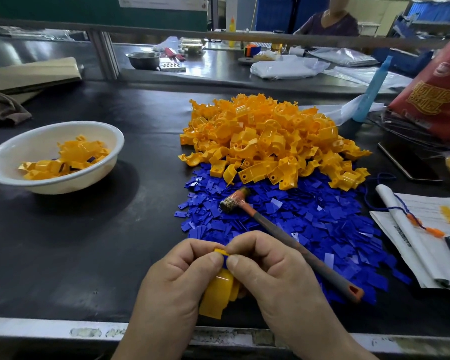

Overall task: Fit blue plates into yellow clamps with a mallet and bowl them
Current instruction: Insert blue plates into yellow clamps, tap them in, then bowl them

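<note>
clamp (217, 292) and plate (225, 259) in hand, mallet (278, 232) down

both hands on one piece, near the front edge of the black table (89, 255). my left hand (182, 276) is curled round 1 yellow clamp. my right hand (268, 271) pinches 1 blue plate at the clamp's top end, thumbs nearly touching. 1 mallet lies ungripped on the loose blue plates (322, 229), head toward the heap of yellow clamps (265, 136). both heaps: too many to count. 1 white bowl (63, 185) sits well to the left and holds several clamps with blue showing; exact count not readable.
</note>
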### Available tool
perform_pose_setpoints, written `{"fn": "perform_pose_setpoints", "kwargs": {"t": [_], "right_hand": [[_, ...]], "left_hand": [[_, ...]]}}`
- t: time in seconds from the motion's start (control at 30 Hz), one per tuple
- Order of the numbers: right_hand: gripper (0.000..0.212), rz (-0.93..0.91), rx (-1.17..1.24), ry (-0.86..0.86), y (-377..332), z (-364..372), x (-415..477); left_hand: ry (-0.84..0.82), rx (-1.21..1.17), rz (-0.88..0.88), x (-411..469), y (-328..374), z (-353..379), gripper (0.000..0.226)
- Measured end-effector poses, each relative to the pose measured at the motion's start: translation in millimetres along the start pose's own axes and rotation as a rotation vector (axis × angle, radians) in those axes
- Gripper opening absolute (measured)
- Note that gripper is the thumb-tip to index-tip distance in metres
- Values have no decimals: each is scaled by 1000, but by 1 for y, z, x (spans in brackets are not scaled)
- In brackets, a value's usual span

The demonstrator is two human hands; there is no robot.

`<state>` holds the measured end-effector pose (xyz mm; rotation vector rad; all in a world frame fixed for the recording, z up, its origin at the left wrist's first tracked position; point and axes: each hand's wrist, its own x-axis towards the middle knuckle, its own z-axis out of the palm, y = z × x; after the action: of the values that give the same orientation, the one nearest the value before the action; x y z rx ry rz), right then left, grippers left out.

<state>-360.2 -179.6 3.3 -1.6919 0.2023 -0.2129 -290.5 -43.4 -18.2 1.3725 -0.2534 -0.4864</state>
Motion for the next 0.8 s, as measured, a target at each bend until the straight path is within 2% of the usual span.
{"fn": "perform_pose_setpoints", "kwargs": {"t": [0.07, 0.17, 0.23, 0.3, 0.33, 0.43, 0.5, 0.6, 0.63, 0.73, 0.8], "right_hand": [[9, -1, -27, 6, 1, 0, 0], [11, -57, -136, -1, 0, 0, 1], [22, -185, -464, 61, 2, -9, 4], [33, -276, -855, 157, 4, -26, 10], [37, -257, -1004, 193, 6, -38, 13], [44, -38, -1349, 214, 14, -68, 20], [43, 31, -1427, 173, 20, -76, 22], [36, 31, -1431, 140, 26, -73, 24], [34, 27, -1433, 133, 27, -72, 26], [30, 30, -1415, 112, 29, -72, 28], [24, 1, -1425, 103, 29, -74, 28]], "left_hand": [[-4, 17, -9, 0, 1, -1, 17], [-8, 68, -32, 1, 8, -3, 20], [61, 123, -28, 5, 14, -13, 23], [207, 292, 14, 14, 18, -31, 7], [265, 409, 32, 18, 19, -42, 9], [329, 678, 45, 26, 17, -66, 17], [346, 816, 58, 30, 13, -72, 17], [341, 989, 148, 34, 8, -71, 12], [328, 1051, 177, 35, 7, -70, 17], [313, 1225, 124, 31, 4, -72, 57], [317, 1293, 80, 26, 3, -76, 73]]}}
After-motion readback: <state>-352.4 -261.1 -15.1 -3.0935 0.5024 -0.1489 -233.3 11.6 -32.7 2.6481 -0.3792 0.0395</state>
